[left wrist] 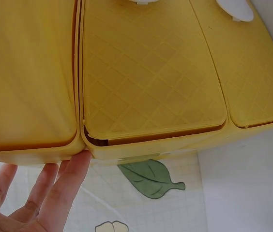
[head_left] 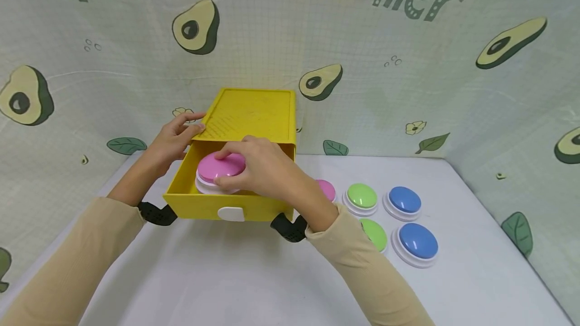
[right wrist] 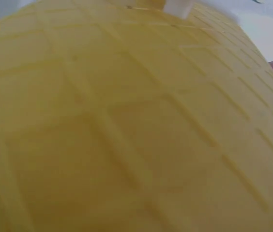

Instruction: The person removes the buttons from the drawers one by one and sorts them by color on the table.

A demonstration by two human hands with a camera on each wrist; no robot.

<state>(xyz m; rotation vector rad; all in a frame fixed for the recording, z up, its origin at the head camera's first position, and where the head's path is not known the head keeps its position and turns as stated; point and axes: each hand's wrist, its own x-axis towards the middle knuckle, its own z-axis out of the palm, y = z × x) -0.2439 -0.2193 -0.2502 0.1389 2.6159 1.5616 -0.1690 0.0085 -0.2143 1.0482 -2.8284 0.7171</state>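
Note:
A yellow drawer cabinet stands at the back of the table, its top drawer pulled out toward me. Inside, at the left, is a pink domed push button with a white base. My right hand reaches over the drawer's front and grips this button between thumb and fingers. At the cabinet's upper left edge rests my left hand; the left wrist view shows its extended fingers against the yellow edge. Textured yellow plastic fills most of the right wrist view.
Right of the cabinet, on the white table, sit another pink button, two green buttons and two blue buttons. My right forearm partly covers some. A cloth printed with avocados hangs behind and at the sides.

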